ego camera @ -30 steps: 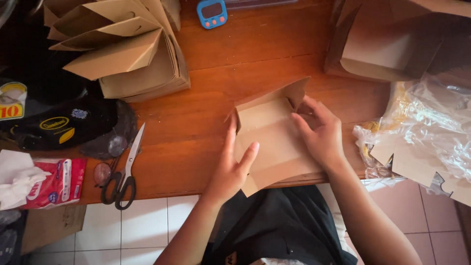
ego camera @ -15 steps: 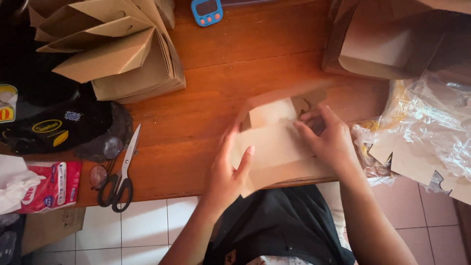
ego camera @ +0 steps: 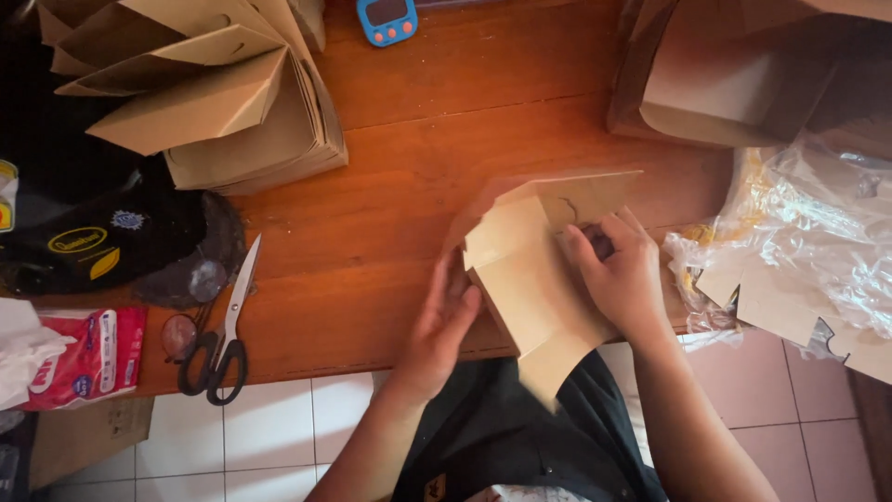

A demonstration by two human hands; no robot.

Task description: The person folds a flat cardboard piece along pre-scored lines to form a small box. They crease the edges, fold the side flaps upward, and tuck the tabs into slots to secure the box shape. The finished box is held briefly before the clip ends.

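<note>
A partly folded brown cardboard box blank [ego camera: 531,270] is lifted and tilted at the near edge of the wooden table [ego camera: 409,186]. My left hand [ego camera: 441,325] presses against its left side, fingers along the fold. On the right, my right hand [ego camera: 618,274] grips a side flap with the fingers curled over it. The box's lower flap hangs over the table edge toward my lap.
A stack of folded brown boxes [ego camera: 214,93] sits at the back left. Scissors [ego camera: 223,325] lie near the front left edge, beside a black bag [ego camera: 93,242] and a red tissue pack [ego camera: 79,358]. Further back stand a blue timer [ego camera: 387,19] and a large cardboard box [ego camera: 743,74]; a clear plastic bag [ego camera: 818,232] lies right.
The box blank lay flat under both hands; now it is raised and tilted, with its sides folded up. Both hands shifted slightly toward me.
</note>
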